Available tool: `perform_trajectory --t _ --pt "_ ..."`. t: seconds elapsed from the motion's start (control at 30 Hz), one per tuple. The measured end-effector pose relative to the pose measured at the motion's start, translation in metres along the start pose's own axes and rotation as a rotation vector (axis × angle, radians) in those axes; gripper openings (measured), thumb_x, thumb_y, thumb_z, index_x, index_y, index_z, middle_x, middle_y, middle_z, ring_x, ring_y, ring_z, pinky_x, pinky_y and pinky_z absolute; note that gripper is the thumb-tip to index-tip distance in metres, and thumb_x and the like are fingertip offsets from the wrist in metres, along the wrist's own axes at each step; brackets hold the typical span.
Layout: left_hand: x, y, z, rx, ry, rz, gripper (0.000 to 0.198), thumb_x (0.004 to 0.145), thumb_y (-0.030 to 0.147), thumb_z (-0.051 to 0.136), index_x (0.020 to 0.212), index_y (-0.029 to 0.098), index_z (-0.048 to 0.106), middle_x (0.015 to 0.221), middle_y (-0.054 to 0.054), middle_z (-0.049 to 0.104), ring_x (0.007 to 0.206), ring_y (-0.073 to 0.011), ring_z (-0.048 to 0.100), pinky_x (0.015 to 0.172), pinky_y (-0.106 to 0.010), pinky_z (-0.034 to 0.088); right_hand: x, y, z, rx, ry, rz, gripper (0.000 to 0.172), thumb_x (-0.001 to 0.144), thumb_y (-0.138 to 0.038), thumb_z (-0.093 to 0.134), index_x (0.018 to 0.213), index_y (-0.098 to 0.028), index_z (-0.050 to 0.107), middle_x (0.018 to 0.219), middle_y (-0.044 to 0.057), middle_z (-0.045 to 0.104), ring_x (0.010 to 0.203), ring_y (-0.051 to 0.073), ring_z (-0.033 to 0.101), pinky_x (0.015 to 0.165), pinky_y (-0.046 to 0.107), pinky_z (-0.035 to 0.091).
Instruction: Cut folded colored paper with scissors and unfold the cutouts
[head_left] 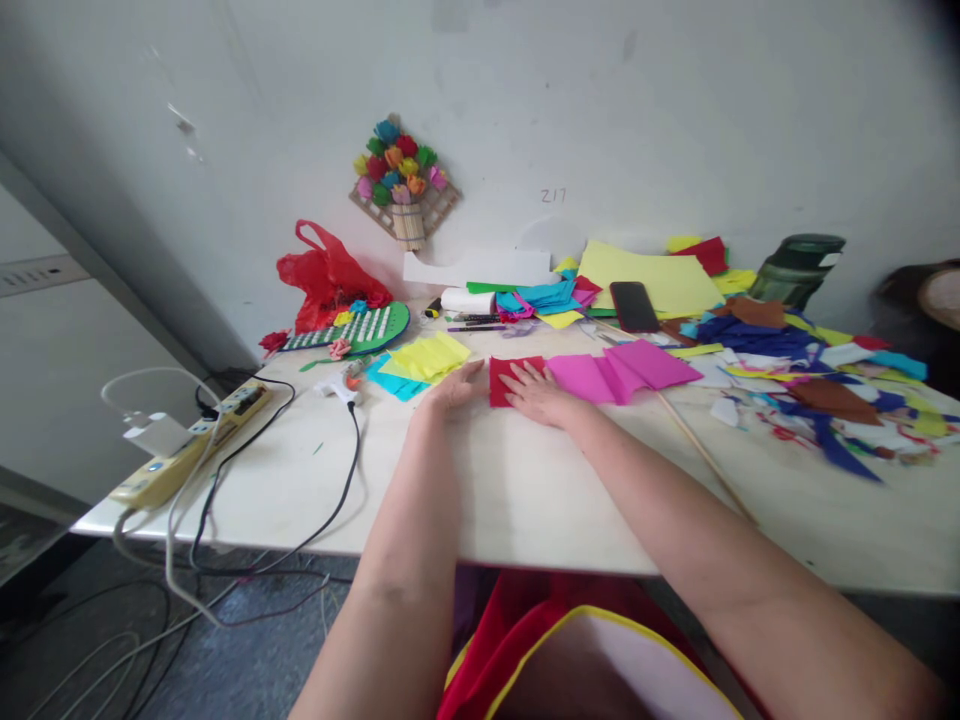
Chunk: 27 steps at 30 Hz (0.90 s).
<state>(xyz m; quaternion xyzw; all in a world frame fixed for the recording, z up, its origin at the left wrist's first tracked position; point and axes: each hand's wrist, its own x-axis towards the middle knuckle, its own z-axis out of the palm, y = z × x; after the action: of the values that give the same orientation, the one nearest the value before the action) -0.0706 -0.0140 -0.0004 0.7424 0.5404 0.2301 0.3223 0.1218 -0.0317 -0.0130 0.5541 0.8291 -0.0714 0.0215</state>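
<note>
Nearest, red cloth with yellow edging (pixel 517 620) shows below the front edge of the long white table (pixel 525 480). A thin, pale wooden stick (pixel 709 458) lies slanting across the tabletop, its far end by the magenta paper.

Beyond it, the right hand (pixel 544 393) rests palm down, fingers spread, on the flat rectangle of red paper (pixel 496 388), pressing without gripping. The left hand (pixel 457 388) lies just left of that paper, fingers extended and nothing visible in its grasp; whether its tips touch the paper's edge, I cannot tell. Right of the red piece stretches the creased magenta paper (pixel 634 370).

The work looks at an early stage: the red piece is laid flat, while the magenta one is opened out with folds remaining across it, and neither is shaped.

To the left, a white glue gun (pixel 337 388) sits near overlapping yellow paper (pixel 431 355) and cyan paper (pixel 391 382). Farther back lies a dark, red-edged phone (pixel 634 306); a multicoloured flower ornament (pixel 397 175) hangs on the wall.
</note>
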Motion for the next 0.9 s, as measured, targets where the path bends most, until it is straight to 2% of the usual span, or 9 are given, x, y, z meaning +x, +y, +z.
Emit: perform_trajectory --t 0.33,0.7,0.9 --pt "0.003 -0.005 0.0 0.03 -0.01 -0.002 0.078 0.065 0.04 0.065 0.136 0.024 0.038 0.143 -0.005 0.038 0.131 -0.0232 0.034 0.108 -0.032 0.024 0.005 0.003 0.005 0.0 0.011 0.001 0.06 0.09 -0.048 0.016 0.146 -0.025 0.017 0.154 0.004 0.006 0.139 0.027 -0.001 0.109 0.051 0.005" --pt "-0.002 0.003 0.0 0.125 0.012 -0.009 0.075 0.067 0.037 0.063 0.136 0.025 0.039 0.142 -0.003 0.04 0.129 -0.0236 0.037 0.106 -0.03 0.028 0.003 0.003 0.005 0.004 0.01 -0.004 0.06 0.091 -0.048 0.015 0.146 -0.026 0.017 0.154 0.004 0.003 0.139 0.027 -0.002 0.109 0.051 0.004" --pt "-0.006 0.014 -0.001 0.207 -0.016 -0.033 0.074 0.068 0.032 0.06 0.138 0.026 0.037 0.143 -0.002 0.037 0.128 -0.0233 0.038 0.105 -0.03 0.028 0.003 0.003 0.005 0.005 0.018 -0.005 0.059 0.091 -0.048 0.016 0.146 -0.026 0.017 0.154 0.003 0.004 0.139 0.026 -0.002 0.109 0.051 0.004"
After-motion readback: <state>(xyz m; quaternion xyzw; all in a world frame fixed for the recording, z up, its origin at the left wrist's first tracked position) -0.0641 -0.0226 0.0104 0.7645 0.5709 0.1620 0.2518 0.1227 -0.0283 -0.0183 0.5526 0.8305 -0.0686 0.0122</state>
